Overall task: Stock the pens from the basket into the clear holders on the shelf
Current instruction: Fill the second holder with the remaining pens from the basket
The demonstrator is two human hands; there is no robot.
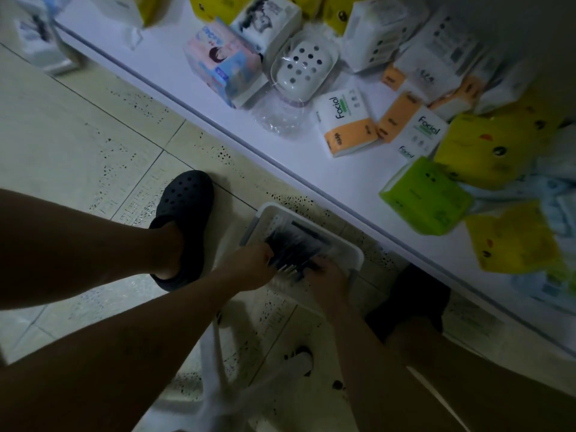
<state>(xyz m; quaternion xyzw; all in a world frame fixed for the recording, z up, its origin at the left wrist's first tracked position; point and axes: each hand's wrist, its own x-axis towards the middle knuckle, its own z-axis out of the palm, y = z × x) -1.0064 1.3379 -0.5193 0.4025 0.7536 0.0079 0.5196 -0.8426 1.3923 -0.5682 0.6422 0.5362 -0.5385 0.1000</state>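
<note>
**Both hands in the basket, on the pens**

The floor [93, 135] is pale tile with dark speckled patches and thin grout lines, and the light is dim. A low white shelf [280, 160] runs diagonally from upper left to lower right, its front edge just beside the basket. On the shelf lie many soft packs: two orange-and-white tissue packs [346, 123] printed "Facial", a lime green pack [427, 198] near the edge, yellow packs [486, 151] farther right, and a white soap dish [305, 63] with round holes, wrapped in clear film. A foot in a black clog [187, 213] stands on the tile left of the basket.

The white basket [353, 249] sits on the floor between the clog and the shelf. Inside it lies a bundle of dark, slim pens [296, 244], packed side by side, with a few light tips showing at the near end. The left hand [249, 266] grips the bundle from the left, fingers curled over it. The right hand [327, 275] holds the near end, fingers bent onto the pens. Blur hides the single fingers of both.
</note>
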